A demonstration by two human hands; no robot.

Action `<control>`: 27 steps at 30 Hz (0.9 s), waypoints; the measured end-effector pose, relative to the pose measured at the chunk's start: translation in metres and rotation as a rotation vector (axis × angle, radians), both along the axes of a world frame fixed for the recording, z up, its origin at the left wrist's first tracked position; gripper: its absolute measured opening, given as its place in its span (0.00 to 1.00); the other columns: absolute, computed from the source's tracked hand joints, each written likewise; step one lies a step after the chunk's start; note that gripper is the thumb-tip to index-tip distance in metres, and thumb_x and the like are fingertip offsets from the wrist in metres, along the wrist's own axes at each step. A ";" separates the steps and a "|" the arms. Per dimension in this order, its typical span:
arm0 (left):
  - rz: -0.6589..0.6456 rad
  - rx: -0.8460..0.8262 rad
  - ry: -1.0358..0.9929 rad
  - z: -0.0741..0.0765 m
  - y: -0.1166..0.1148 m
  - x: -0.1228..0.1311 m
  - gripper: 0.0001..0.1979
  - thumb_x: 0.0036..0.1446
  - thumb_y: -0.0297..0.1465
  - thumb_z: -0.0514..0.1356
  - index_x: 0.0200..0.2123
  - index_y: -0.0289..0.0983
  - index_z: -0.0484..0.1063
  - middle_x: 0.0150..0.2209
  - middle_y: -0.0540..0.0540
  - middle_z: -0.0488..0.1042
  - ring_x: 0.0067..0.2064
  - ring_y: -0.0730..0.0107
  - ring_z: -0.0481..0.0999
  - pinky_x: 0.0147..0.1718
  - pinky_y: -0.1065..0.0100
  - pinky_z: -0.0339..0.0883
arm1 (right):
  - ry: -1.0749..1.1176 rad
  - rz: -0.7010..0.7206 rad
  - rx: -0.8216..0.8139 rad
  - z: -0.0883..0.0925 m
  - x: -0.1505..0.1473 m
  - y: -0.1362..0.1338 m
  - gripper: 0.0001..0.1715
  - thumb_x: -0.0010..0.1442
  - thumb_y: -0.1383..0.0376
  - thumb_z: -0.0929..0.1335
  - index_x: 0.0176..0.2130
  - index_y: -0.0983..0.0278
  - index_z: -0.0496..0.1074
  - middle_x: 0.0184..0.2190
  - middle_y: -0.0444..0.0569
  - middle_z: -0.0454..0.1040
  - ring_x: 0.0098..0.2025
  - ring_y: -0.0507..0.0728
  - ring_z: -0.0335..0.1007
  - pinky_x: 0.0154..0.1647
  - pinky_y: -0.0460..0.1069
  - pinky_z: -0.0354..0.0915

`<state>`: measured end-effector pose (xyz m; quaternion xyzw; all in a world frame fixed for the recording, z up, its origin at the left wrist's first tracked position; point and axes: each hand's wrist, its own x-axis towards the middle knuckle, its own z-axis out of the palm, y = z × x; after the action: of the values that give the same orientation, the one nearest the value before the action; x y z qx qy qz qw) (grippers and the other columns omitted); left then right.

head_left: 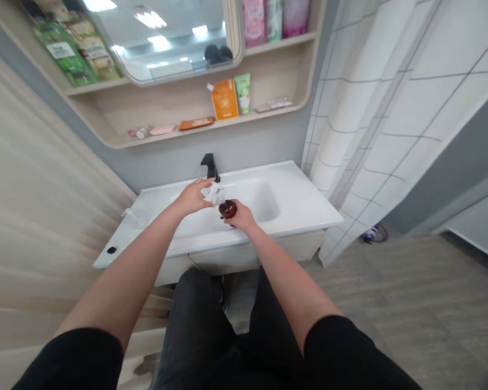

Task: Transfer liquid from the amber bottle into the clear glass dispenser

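Note:
Over the sink basin [266, 200], my right hand [243, 218] is wrapped round a dark reddish-brown bottle [228, 209]. Just left of it, my left hand [195, 197] has its thumb and fingers closed about a small whitish, partly clear piece [214, 194]; blur hides its exact kind. That piece is very close to the bottle's upper end, and I cannot tell if the two touch. Behind my left hand rises the black faucet [210, 167].
Above hangs a shelf cabinet with a mirror [174, 38], an orange pouch [225, 99], a green tube [243, 93] and several bottles. A small black item [111, 250] lies on the counter's left end. A curtain [44, 189] borders the left, a tiled wall [350, 135] the right.

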<state>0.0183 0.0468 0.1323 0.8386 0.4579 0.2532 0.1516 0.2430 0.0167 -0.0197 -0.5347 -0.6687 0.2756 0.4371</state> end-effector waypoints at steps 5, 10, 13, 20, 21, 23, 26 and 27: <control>0.002 -0.007 0.060 0.009 0.000 0.004 0.53 0.42 0.39 0.79 0.74 0.42 0.73 0.64 0.38 0.77 0.59 0.47 0.81 0.57 0.54 0.79 | 0.004 0.001 -0.002 -0.001 0.000 0.000 0.51 0.44 0.66 0.87 0.63 0.55 0.74 0.54 0.49 0.86 0.57 0.69 0.84 0.61 0.61 0.76; -0.007 0.017 0.134 0.016 0.001 0.006 0.52 0.44 0.39 0.79 0.74 0.43 0.73 0.64 0.39 0.78 0.60 0.47 0.81 0.61 0.54 0.77 | 0.016 0.005 0.014 -0.003 -0.001 0.002 0.52 0.44 0.64 0.88 0.64 0.54 0.74 0.55 0.49 0.86 0.57 0.68 0.84 0.62 0.60 0.76; -0.013 0.025 0.176 0.020 0.001 0.008 0.53 0.44 0.39 0.79 0.75 0.42 0.72 0.65 0.39 0.77 0.60 0.48 0.81 0.61 0.54 0.77 | 0.026 0.009 0.016 -0.004 -0.001 0.003 0.52 0.44 0.64 0.88 0.64 0.55 0.74 0.55 0.49 0.86 0.57 0.68 0.84 0.62 0.61 0.76; -0.048 0.043 0.238 0.029 0.003 0.012 0.53 0.45 0.39 0.79 0.75 0.42 0.72 0.64 0.39 0.77 0.61 0.46 0.80 0.62 0.53 0.76 | 0.047 0.013 0.006 -0.004 -0.001 0.003 0.52 0.44 0.64 0.88 0.64 0.54 0.74 0.53 0.48 0.86 0.56 0.68 0.84 0.61 0.60 0.76; -0.056 0.043 0.243 0.030 0.003 0.013 0.53 0.45 0.39 0.79 0.75 0.42 0.72 0.64 0.38 0.77 0.61 0.46 0.80 0.63 0.53 0.76 | 0.045 0.012 0.006 -0.004 -0.001 0.003 0.52 0.44 0.63 0.88 0.64 0.54 0.74 0.54 0.48 0.86 0.57 0.68 0.84 0.61 0.60 0.76; -0.068 0.043 0.257 0.035 0.004 0.016 0.52 0.45 0.39 0.79 0.75 0.41 0.72 0.62 0.38 0.78 0.60 0.46 0.80 0.63 0.52 0.75 | 0.040 0.008 0.004 -0.005 -0.001 0.004 0.53 0.44 0.62 0.88 0.65 0.54 0.73 0.55 0.49 0.86 0.57 0.69 0.84 0.62 0.61 0.76; -0.083 0.039 0.286 0.042 0.006 0.020 0.52 0.44 0.38 0.79 0.74 0.41 0.73 0.61 0.39 0.79 0.58 0.47 0.81 0.63 0.52 0.75 | 0.047 0.005 0.008 -0.006 -0.002 0.005 0.54 0.45 0.61 0.88 0.65 0.55 0.72 0.56 0.49 0.86 0.58 0.68 0.83 0.62 0.60 0.75; -0.087 0.037 0.298 0.045 0.007 0.022 0.51 0.44 0.38 0.80 0.73 0.42 0.74 0.60 0.39 0.79 0.58 0.47 0.82 0.63 0.52 0.75 | 0.051 0.004 0.011 -0.006 -0.002 0.005 0.54 0.45 0.61 0.88 0.65 0.55 0.72 0.56 0.50 0.86 0.59 0.68 0.83 0.62 0.60 0.75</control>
<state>0.0404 0.0537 0.1769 0.8886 0.4337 0.1274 0.0775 0.2413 0.0222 -0.0260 -0.5235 -0.6600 0.2863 0.4564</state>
